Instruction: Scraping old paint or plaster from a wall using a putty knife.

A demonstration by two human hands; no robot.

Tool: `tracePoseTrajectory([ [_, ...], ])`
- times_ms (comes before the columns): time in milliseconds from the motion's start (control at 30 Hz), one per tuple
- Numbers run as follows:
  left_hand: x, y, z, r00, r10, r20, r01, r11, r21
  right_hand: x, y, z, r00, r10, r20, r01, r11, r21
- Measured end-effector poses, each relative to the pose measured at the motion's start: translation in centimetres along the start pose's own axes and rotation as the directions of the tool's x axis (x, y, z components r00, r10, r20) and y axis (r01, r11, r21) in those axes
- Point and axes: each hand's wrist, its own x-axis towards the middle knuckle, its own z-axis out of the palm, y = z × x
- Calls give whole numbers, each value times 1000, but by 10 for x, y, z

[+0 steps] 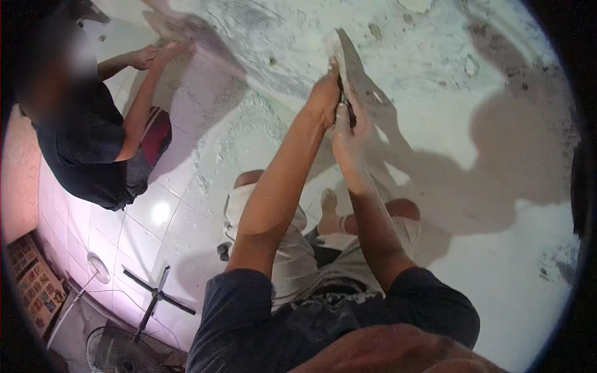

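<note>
Both my arms stretch forward to a patchy white wall point(435, 56). In my hands is a flat, pale, dusty board-like tool point(346, 53), tilted and held up at the wall; its exact kind I cannot make out. My left hand point(326, 94) is closed on its near side, thumb pointing up along it. My right hand point(351, 133) grips it just below and to the right, with the thumb up and the fingers partly hidden behind the tool. Dark shadows of my arms and the tool fall across the wall.
At the left another person point(87, 137) in dark clothes crouches with both hands at the same wall. White powder point(249, 130) lies on the tiled floor point(149, 214). Behind at lower left are a fan point(121, 351), a black cross-shaped stand base point(158, 295) and a patterned box point(37, 286).
</note>
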Motion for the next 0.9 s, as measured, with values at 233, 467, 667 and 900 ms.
tracePoseTrajectory([
  [233, 9, 2, -13, 1000, 31, 2, -31, 996, 81, -13, 18, -6, 998, -43, 42, 40, 997, 70],
  [467, 23, 10, -16, 994, 70, 88, -70, 998, 5, -21, 13, -6, 992, 115, 46, -121, 977, 174],
  [667, 35, 4, -22, 998, 55, 14, -54, 998, -34, -8, 17, 3, 998, -30, 62, 28, 999, 32],
  [900, 70, -18, -35, 976, 185, -118, -173, 979, 108, 3, 13, 16, 999, -26, 45, 22, 994, 104],
])
